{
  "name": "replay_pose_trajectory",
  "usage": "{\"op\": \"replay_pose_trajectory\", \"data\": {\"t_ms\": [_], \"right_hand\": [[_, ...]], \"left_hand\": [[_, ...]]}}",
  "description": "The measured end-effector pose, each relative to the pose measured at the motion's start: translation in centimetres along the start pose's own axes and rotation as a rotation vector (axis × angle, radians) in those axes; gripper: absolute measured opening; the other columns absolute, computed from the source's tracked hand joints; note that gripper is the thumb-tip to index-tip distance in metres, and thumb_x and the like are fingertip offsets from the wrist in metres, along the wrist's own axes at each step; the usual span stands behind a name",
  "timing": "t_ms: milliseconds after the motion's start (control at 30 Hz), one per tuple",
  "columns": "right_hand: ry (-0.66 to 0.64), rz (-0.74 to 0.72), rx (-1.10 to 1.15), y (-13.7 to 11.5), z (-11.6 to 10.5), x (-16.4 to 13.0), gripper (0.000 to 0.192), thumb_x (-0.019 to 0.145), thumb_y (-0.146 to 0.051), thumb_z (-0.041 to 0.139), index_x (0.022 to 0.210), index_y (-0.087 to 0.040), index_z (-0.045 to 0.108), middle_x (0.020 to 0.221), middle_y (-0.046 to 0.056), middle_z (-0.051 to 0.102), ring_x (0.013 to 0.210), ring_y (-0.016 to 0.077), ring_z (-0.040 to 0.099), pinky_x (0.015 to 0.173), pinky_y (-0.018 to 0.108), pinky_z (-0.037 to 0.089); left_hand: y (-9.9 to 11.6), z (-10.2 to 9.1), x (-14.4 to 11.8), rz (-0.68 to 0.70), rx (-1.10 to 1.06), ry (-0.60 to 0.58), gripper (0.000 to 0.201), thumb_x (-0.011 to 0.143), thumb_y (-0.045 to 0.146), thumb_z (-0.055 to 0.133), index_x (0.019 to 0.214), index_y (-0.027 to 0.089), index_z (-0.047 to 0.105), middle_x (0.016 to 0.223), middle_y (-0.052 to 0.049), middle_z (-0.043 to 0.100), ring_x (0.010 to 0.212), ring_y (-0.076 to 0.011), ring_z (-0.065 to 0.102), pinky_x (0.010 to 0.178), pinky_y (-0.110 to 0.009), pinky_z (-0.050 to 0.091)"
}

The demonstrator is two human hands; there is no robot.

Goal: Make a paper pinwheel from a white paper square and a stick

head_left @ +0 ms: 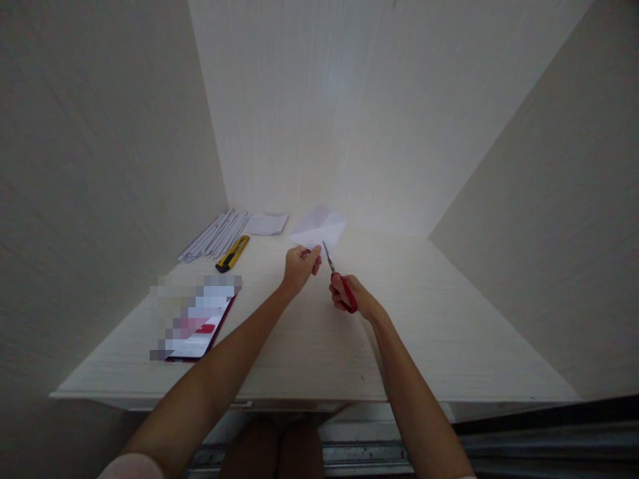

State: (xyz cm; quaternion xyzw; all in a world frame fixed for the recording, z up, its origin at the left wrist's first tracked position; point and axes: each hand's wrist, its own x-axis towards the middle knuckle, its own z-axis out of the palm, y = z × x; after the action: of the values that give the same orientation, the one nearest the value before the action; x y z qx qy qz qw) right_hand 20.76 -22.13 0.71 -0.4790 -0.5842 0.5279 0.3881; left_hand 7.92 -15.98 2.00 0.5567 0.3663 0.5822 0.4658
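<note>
My left hand (pixel 301 265) pinches the near edge of a folded white paper (pixel 317 227) and holds it up above the pale wooden desk (pixel 439 319). My right hand (pixel 349 297) grips red-handled scissors (pixel 339 278), fingers through the loops. The scissors' metal blades point up and away, with their tips at the paper's lower edge, just right of my left thumb.
At the back left of the desk lie a bundle of white rolled paper sticks (pixel 214 234), a yellow utility knife (pixel 232 253) and a small white folded sheet (pixel 267 224). A dark tablet or booklet (pixel 197 329) rests near the front left. Walls enclose the desk on three sides.
</note>
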Motion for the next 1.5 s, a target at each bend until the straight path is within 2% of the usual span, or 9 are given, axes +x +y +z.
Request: {"op": "replay_pose_trajectory", "data": {"t_ms": [167, 433, 933, 1167, 1367, 1500], "right_hand": [[0.066, 0.009, -0.078, 0.1, 0.2, 0.1, 0.049, 0.071, -0.063, 0.037, 0.053, -0.018, 0.035, 0.041, -0.005, 0.034, 0.031, 0.0041, 0.031, 0.029, 0.018, 0.023], [0.145, 0.082, -0.345, -0.6, 0.0, -0.1, 0.059, 0.071, -0.068, 0.031, 0.043, -0.016, 0.041, 0.032, 0.001, 0.043, 0.025, 0.0078, 0.038, 0.027, 0.020, 0.026], [0.171, 0.105, -0.331, -0.4, -0.1, 0.0, 0.058, 0.069, -0.067, 0.036, 0.042, -0.016, 0.042, 0.032, 0.002, 0.044, 0.027, 0.0099, 0.044, 0.028, 0.020, 0.030], [0.036, 0.057, -0.179, 0.0, -0.8, 0.1, 0.042, 0.069, -0.055, 0.047, 0.053, -0.017, 0.041, 0.038, -0.005, 0.036, 0.033, 0.0058, 0.035, 0.034, 0.020, 0.029], [-0.119, 0.010, -0.300, -0.2, -1.5, -0.3, 0.035, 0.072, -0.048, 0.047, 0.062, -0.014, 0.046, 0.049, -0.004, 0.039, 0.043, 0.0060, 0.035, 0.042, 0.021, 0.030], [-0.205, -0.003, -0.345, -0.5, -1.7, -0.6, 0.036, 0.075, -0.047, 0.042, 0.059, -0.015, 0.044, 0.051, -0.003, 0.040, 0.047, 0.0065, 0.035, 0.045, 0.022, 0.031]], "left_hand": [[-0.3, 0.0, 0.0, 0.019, 0.000, -0.006, 0.033, 0.070, 0.038, 0.054, 0.049, 0.013, 0.050, 0.035, 0.003, 0.045, 0.029, -0.0047, 0.038, 0.033, -0.018, 0.026], [-0.3, 0.0, 0.1, 0.037, 0.059, 0.001, 0.034, 0.070, 0.038, 0.054, 0.048, 0.014, 0.048, 0.035, 0.004, 0.044, 0.029, -0.0050, 0.039, 0.033, -0.018, 0.026], [-0.4, -0.1, 0.1, 0.049, 0.059, -0.028, 0.034, 0.071, 0.038, 0.053, 0.048, 0.013, 0.049, 0.035, 0.004, 0.044, 0.030, -0.0050, 0.039, 0.034, -0.018, 0.026], [-0.4, -0.1, 0.2, 0.001, 0.027, -0.018, 0.032, 0.070, 0.036, 0.055, 0.048, 0.013, 0.048, 0.036, 0.003, 0.045, 0.029, -0.0049, 0.038, 0.032, -0.018, 0.025], [-0.2, 0.0, 0.2, -0.040, -0.012, -0.005, 0.030, 0.068, 0.034, 0.056, 0.048, 0.013, 0.047, 0.039, 0.003, 0.047, 0.029, -0.0047, 0.039, 0.032, -0.019, 0.026], [-0.1, -0.1, 0.2, -0.042, -0.041, 0.005, 0.028, 0.068, 0.033, 0.057, 0.050, 0.013, 0.047, 0.041, 0.003, 0.049, 0.030, -0.0044, 0.039, 0.031, -0.018, 0.025]]}}
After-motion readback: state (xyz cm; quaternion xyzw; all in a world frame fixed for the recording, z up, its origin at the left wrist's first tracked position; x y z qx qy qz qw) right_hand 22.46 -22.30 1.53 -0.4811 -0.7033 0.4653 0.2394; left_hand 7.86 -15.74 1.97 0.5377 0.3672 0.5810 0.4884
